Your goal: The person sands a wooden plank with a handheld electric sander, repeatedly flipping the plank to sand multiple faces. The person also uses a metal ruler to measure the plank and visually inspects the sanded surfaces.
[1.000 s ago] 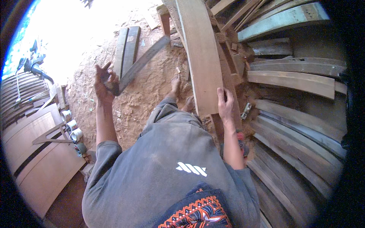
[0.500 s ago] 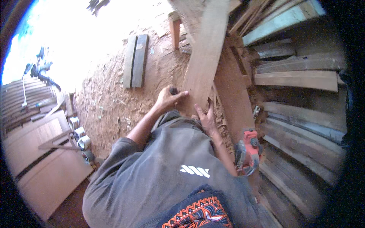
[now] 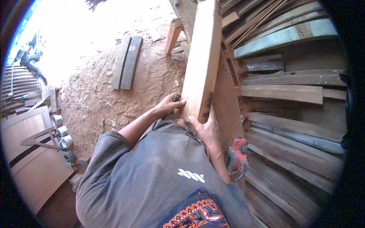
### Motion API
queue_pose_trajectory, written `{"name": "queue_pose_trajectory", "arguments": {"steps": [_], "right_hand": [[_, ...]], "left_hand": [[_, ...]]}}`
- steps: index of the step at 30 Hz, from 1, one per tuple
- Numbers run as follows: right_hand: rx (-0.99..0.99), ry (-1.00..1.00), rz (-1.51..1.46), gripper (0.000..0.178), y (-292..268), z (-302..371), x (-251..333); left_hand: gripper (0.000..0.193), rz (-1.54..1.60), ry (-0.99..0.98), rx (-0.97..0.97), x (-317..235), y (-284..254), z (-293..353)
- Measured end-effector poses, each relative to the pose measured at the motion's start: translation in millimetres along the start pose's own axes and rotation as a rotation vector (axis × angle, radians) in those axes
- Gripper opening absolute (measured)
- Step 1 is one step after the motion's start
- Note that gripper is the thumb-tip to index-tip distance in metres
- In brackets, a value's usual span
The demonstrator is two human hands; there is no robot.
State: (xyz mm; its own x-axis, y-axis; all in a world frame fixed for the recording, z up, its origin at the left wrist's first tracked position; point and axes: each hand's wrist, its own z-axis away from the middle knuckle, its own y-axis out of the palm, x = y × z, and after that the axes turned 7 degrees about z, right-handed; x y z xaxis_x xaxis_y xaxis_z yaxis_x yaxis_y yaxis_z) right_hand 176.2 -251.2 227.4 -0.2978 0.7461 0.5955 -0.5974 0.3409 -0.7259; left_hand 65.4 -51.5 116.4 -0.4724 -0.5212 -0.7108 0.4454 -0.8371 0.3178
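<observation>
A long, pale wooden plank (image 3: 199, 60) stretches away from my waist, its near end close to my shirt. My left hand (image 3: 170, 105) is closed at the plank's left edge, thumb on the wood near the end. A small dark thing shows between its fingers, too hidden to name. My right hand (image 3: 207, 131) grips the near right corner, thumb on the top face and fingers underneath, out of sight. The plank's right side face shows dark marks just beyond that hand. To the right of my right forearm sits a red and black power tool (image 3: 237, 159).
Two dark boards (image 3: 127, 62) lie on the dirt floor at left. Stacked timber (image 3: 292, 133) lines the right side. A wide brown board (image 3: 225, 91) lies under the plank. Wooden panels (image 3: 40, 159) and several round rolls or cans (image 3: 62, 133) stand at lower left.
The plank has turned about its length, so its right side face now shows and its top looks paler. My right hand has shifted round its near corner. The whole view has shifted slightly.
</observation>
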Motion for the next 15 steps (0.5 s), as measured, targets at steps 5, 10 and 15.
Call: {"name": "queue_pose_trajectory", "arguments": {"steps": [5, 10, 15], "right_hand": [[0.011, 0.031, 0.442, 0.111, -34, 25, 19], [-0.244, -0.246, 0.123, 0.117, -81, 42, 11], [-0.389, -0.632, -0.204, 0.112, -142, 9, 16]], "left_hand": [[0.065, 0.291, -0.171, 0.147, 14, 60, -6], [0.064, 0.326, -0.061, 0.266, -20, 94, 10], [0.057, 0.354, 0.21, 0.343, -95, 122, 12]]}}
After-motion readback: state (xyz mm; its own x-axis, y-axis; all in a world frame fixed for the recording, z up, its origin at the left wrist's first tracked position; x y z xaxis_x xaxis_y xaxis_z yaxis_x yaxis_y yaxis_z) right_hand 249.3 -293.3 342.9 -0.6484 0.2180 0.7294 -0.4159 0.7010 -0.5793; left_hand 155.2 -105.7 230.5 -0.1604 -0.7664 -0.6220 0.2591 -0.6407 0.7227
